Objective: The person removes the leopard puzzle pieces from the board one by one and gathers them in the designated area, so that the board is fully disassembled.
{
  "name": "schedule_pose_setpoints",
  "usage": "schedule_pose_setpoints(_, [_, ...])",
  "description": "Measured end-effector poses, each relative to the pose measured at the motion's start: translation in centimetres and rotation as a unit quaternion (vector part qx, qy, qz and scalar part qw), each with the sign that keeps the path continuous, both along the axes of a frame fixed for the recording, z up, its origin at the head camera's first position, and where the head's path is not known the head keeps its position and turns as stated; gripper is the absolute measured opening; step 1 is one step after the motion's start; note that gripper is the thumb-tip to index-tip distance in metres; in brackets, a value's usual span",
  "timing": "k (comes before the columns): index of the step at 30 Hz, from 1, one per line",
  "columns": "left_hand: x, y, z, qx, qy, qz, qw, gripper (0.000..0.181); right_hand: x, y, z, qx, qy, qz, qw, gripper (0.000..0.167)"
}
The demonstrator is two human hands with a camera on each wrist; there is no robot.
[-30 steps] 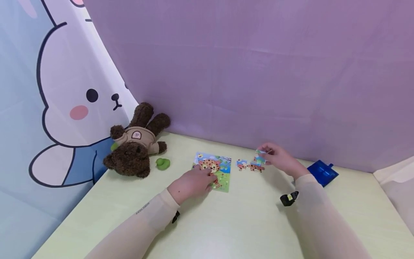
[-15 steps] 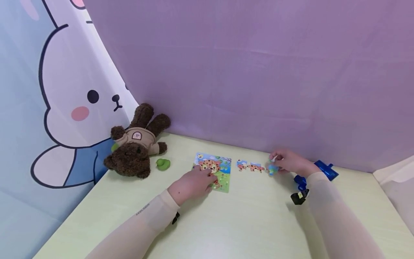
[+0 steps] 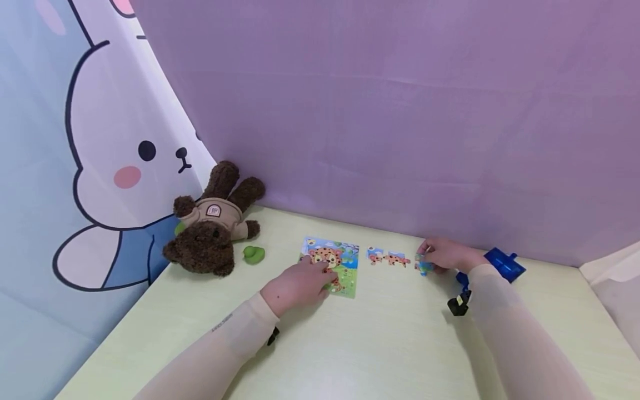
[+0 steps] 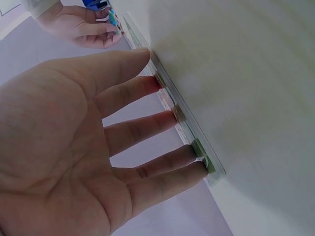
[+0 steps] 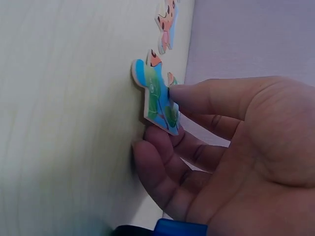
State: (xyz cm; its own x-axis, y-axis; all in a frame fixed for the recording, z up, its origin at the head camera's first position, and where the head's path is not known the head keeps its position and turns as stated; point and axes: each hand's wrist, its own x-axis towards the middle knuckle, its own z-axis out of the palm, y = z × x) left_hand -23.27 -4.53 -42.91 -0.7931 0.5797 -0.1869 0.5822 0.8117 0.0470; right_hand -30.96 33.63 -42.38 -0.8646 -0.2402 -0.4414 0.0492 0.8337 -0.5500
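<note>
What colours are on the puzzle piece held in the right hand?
The puzzle piece is mostly blue and green, with some orange; clearest from the right wrist.

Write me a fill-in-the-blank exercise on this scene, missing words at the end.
1. The left grip touches the board, while the piece is pinched by the ____ grip.
2. In the head view, the duck lies to the ____ of the board.
3. The duck's color is ____.
4. The bear's fur is ____.

Missing words: right; left; green; brown.
</note>
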Motion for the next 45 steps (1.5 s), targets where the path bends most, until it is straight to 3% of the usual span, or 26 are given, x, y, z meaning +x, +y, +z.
schedule_pose_setpoints(14, [0.0,0.1,0.5,-0.002,-0.002,-0.010,0.9999,0.045,-0.2,-0.2,-0.1,0.019,0.016,-0.004,0.9997,0.027])
schedule_pose_setpoints(23, [-0.1,-0.1,0.0,-0.003,-0.001,-0.007,1.0000,0.046,-0.2,-0.2,-0.3,0.031,0.023,0.001,0.9993,0.027])
schedule_pose_setpoints(34, [-0.1,-0.2,-0.3,0.001,-0.007,-0.001,1.0000,0.048,0.3,-0.2,0.0,0.009,0.019,-0.008,0.9998,0.031])
schedule_pose_setpoints(45, [0.4,-0.3,0.3,-0.006,-0.010,0.008,0.9999,0.050,0.3,-3.2,2.2,0.016,0.105,0.011,0.9942,0.034])
